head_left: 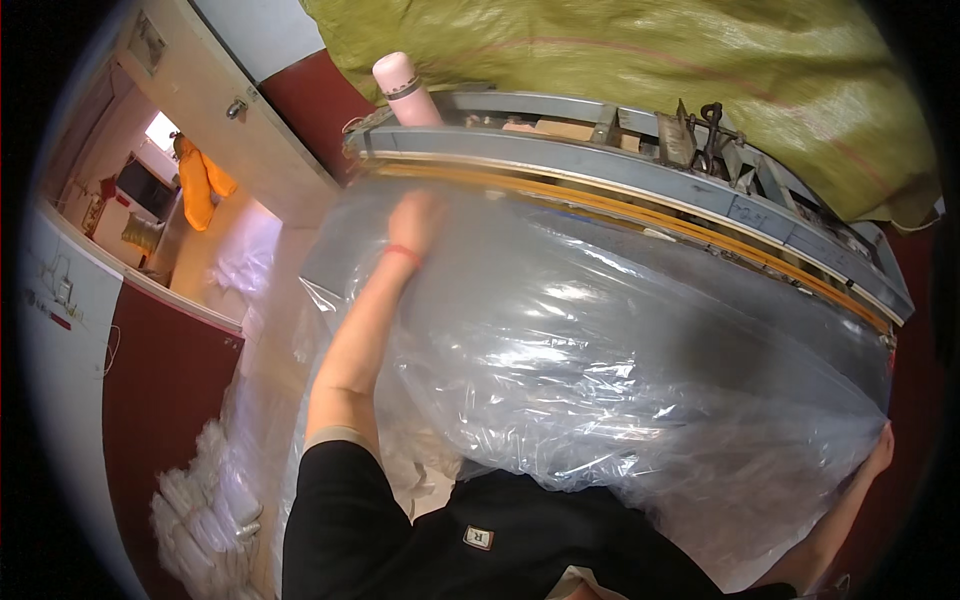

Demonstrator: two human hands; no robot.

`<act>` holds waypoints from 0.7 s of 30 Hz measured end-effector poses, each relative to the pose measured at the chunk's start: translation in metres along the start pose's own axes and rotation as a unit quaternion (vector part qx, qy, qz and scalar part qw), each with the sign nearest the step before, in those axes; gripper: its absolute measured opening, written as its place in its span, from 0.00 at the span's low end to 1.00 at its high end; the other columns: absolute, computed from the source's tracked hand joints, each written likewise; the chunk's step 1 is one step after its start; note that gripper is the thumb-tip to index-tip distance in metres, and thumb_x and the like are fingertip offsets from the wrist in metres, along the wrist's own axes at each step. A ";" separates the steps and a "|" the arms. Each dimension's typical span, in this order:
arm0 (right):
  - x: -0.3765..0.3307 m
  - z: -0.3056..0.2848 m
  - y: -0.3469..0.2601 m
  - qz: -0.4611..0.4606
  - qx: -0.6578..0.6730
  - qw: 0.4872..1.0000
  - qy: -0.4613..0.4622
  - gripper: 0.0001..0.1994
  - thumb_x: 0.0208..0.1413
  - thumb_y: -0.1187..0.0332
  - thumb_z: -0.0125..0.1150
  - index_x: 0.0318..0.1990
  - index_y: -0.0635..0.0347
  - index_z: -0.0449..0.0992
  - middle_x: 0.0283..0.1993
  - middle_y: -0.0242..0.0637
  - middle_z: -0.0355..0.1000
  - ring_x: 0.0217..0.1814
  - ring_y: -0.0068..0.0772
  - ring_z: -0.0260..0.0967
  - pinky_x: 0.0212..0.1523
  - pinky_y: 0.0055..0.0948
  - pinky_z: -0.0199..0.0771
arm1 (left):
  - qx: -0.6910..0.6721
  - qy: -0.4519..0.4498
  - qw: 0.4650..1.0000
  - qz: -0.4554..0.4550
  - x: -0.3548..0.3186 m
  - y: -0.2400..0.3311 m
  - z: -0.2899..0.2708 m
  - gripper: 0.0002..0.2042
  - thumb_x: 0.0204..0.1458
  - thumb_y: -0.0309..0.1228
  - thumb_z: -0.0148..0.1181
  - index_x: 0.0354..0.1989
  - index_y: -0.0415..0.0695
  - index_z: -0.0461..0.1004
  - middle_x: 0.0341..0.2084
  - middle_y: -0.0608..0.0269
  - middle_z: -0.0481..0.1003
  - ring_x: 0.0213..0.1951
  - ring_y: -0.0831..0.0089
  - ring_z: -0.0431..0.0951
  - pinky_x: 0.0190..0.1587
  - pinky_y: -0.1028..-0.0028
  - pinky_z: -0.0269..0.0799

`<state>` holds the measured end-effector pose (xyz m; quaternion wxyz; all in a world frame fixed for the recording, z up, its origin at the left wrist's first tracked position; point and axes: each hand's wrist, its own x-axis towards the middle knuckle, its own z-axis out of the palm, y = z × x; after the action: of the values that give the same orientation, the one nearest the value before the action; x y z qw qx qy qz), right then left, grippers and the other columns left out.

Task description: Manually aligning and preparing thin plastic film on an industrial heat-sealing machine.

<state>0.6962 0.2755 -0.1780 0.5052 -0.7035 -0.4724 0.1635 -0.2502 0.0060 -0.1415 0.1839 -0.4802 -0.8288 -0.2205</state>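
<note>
A large clear plastic sheet [560,350], wrinkled and shiny, spreads over the grey work table [350,215] and hangs down toward my body. At the table's right end my right hand [880,450] grips the sheet's edge, and folds run from it across the film. My left hand [415,218], with a red band on its wrist, is over the far left part of the table. Motion blurs its fingers, so their pose and anything in them cannot be made out.
Along the table's back runs a grey metal frame [500,148] with an orange strip [620,205]. A pink bottle [405,90] and a dark metal clamp [711,125] stand there. Yellow-green woven cloth [640,50] hangs behind. Bundled plastic [205,510] lies left, near an open door [220,100].
</note>
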 end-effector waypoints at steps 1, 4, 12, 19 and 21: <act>-0.015 0.003 -0.015 0.001 0.000 1.000 0.001 0.19 0.46 0.56 0.58 0.40 0.62 0.73 0.38 0.36 0.71 0.39 0.27 0.65 0.43 0.23 0.64 | 0.000 0.002 1.000 0.000 -0.001 0.003 -0.001 0.06 0.40 0.33 0.59 0.23 0.44 0.72 0.24 0.59 0.72 0.32 0.62 0.71 0.32 0.68 0.67; -0.047 0.001 -0.049 0.078 0.080 0.993 0.033 0.19 0.46 0.57 0.59 0.40 0.63 0.73 0.39 0.37 0.70 0.40 0.28 0.65 0.44 0.24 0.64 | -0.017 0.012 1.000 -0.005 -0.004 0.010 -0.004 0.07 0.39 0.32 0.59 0.22 0.43 0.72 0.23 0.60 0.72 0.30 0.62 0.71 0.31 0.67 0.67; -0.013 0.003 -0.009 0.036 0.173 0.984 0.002 0.18 0.45 0.61 0.60 0.40 0.65 0.72 0.38 0.35 0.70 0.39 0.28 0.65 0.44 0.23 0.64 | -0.046 0.051 0.998 -0.001 -0.011 -0.002 -0.002 0.07 0.41 0.34 0.58 0.28 0.45 0.73 0.28 0.61 0.73 0.32 0.63 0.73 0.32 0.69 0.68; 0.016 0.056 -0.068 0.169 0.348 0.922 -0.035 0.12 0.49 0.60 0.51 0.31 0.59 0.74 0.28 0.29 0.67 0.31 0.25 0.64 0.34 0.23 0.65 | 0.098 0.091 0.990 0.045 0.041 -0.037 -0.022 0.14 0.49 0.34 0.41 0.21 0.37 0.69 0.20 0.56 0.69 0.23 0.67 0.69 0.27 0.70 0.63; 0.029 0.093 -0.074 0.038 0.321 0.946 0.009 0.12 0.51 0.62 0.47 0.26 0.57 0.74 0.26 0.32 0.69 0.28 0.27 0.66 0.30 0.25 0.65 | -0.225 0.185 0.953 -0.084 0.041 -0.064 -0.018 0.15 0.50 0.34 0.40 0.19 0.37 0.67 0.15 0.62 0.66 0.18 0.73 0.62 0.22 0.69 0.59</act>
<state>0.6080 0.3544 -0.1475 0.7023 -0.5228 -0.3626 0.3193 -0.3234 -0.0030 -0.1173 0.2021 -0.3886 -0.7465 -0.5009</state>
